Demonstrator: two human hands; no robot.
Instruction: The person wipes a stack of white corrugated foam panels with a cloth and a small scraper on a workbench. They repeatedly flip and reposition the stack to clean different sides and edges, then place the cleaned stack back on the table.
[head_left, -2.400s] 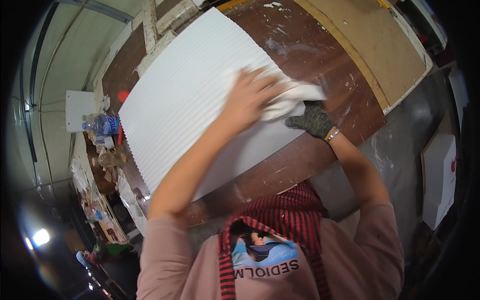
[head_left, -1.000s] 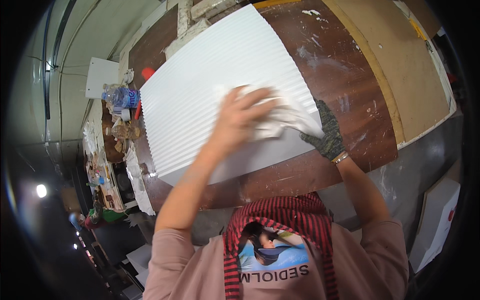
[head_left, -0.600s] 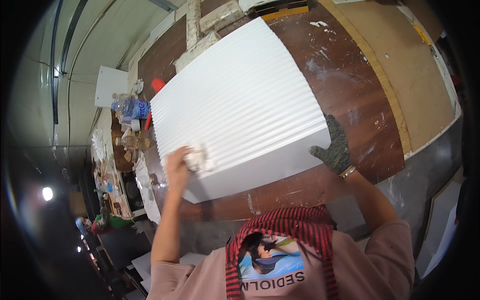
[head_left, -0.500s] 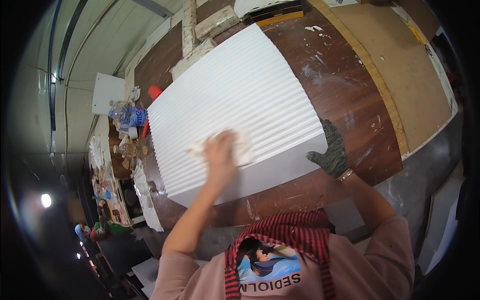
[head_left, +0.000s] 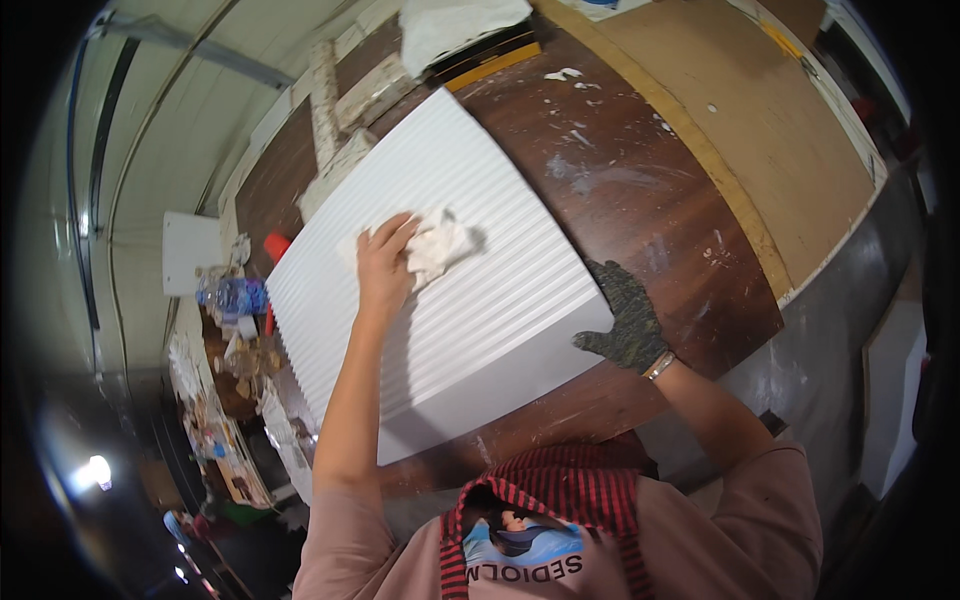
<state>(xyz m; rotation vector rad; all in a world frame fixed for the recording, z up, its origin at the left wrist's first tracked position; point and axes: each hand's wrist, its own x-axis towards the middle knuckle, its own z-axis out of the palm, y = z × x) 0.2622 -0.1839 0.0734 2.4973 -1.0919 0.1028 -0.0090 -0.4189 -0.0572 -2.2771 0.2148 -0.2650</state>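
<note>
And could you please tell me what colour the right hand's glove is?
Mottled dark green-grey; the glove shows best in the head view.

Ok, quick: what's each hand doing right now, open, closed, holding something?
Left hand: holding the white cloth on the ribbed panel.
Right hand, gloved: open, thumb and fingers spread around the panel's corner.
</note>
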